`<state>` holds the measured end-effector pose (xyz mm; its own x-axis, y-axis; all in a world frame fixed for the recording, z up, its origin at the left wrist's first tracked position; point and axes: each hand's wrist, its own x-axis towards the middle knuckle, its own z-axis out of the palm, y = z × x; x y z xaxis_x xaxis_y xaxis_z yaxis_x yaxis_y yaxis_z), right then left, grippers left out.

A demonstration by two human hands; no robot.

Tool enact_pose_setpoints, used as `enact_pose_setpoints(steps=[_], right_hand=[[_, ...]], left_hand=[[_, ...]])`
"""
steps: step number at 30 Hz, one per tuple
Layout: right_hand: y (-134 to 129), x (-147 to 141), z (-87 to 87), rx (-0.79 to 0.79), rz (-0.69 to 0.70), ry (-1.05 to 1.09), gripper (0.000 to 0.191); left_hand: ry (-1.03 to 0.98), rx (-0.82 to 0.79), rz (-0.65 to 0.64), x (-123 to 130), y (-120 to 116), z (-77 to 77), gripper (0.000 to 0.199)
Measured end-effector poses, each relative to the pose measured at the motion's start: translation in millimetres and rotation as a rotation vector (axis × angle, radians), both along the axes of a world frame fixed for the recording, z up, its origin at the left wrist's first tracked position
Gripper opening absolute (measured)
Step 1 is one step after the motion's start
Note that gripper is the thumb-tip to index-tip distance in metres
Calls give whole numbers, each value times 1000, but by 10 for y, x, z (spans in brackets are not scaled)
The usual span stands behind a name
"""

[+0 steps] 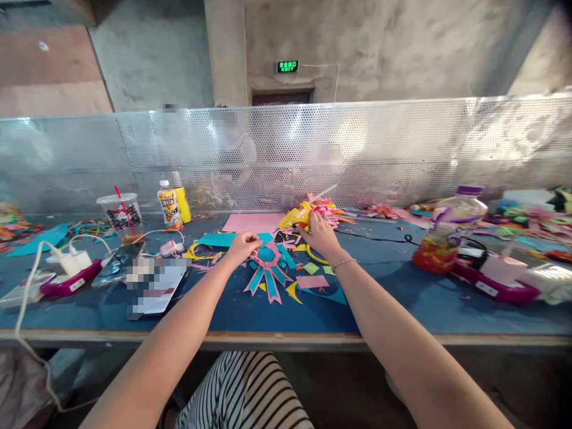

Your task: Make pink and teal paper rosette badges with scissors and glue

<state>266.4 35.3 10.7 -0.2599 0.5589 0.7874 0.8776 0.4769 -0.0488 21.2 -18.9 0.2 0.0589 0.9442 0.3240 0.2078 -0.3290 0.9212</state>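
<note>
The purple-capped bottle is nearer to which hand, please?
Right. The right hand grips the glue gun, left of the bottle; the left hand is farther left, by the paper rosette.

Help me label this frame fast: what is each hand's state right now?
Left hand: fingertips pinched shut by the paper badge; can't tell whether they grip anything.
Right hand: closed around the yellow glue gun.

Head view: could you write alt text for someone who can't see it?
A person's right hand holds a yellow glue gun; the left hand is at a pink-and-blue paper rosette on a blue table. Paper scraps lie around, with a perforated metal screen behind.
</note>
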Motion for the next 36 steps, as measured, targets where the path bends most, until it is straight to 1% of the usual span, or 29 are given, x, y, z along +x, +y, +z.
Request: enact_pose_setpoints(steps=[2,5,10,14,23,29,33,36], right_hand=[[17,4,-6,31,11,-4,41],[5,-4,9,35,22,-14,38],[-46,-23,39,11,50,-28,37],[-71,-37,47,-28,37,-26,33],[-42,-35,41,-46,60,-45,31],[-84,-14,69,-49,58,-68,26],[-109,-18,94,-69,35,-98,27],[-118,-28,110,-108,-23,-93,33]], left_hand=[[4,1,2,5,-4,4,18],[-2,-2,-2,18,-21,19,18],[-2,-9,0,37,-51,46,20],[4,-16,1,40,-61,52,20],[3,-7,-21,12,-16,15,18],[-28,14,5,3,-31,41,19],[-82,2,10,-2,-33,54,20],[-109,4,11,-14,-18,44,21]])
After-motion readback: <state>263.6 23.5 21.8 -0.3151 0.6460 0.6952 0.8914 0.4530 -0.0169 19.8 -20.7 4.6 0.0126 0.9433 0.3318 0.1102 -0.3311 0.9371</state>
